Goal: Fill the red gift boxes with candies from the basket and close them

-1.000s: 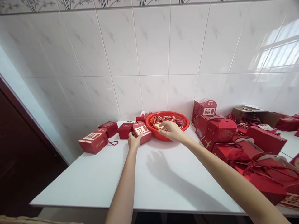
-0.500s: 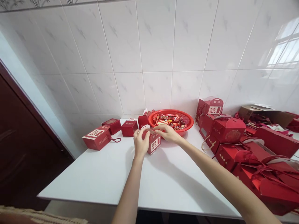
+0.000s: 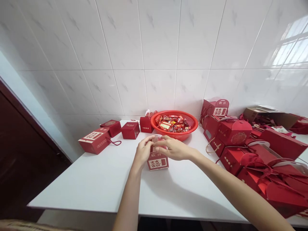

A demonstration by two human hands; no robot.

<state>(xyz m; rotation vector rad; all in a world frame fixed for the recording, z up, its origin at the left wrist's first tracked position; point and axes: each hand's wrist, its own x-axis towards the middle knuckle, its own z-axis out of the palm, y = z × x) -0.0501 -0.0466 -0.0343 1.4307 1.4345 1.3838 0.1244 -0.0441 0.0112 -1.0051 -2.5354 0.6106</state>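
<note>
The handled box [image 3: 158, 164] carries 歡喜 on its front flap and a large 囍 on the pale panel below. The same 歡喜 and 囍 show on the tall box [image 3: 220, 111] at the back right, and 囍 again on the left box [image 3: 95, 141], which has a red cord. Gold lettering on the other boxes and print on the wrapped sweets [image 3: 175, 123] is too small to read.

Half a second ago the handled box sat closer to the red basket [image 3: 175, 138], its printed face angled rightward; now that face is turned squarely to the wearer — and the box is nearer the surface's [image 3: 96, 186] front edge.

It stands upright on the surface, in front of the basket, upper flaps pointing up. Its long axis cannot be told; hands cover the top.

The left hand [image 3: 143, 150] curls its fingers at the left of the flaps, and the right hand [image 3: 174, 148] bends its fingers over them — whether either is pinching cannot be told.
</note>
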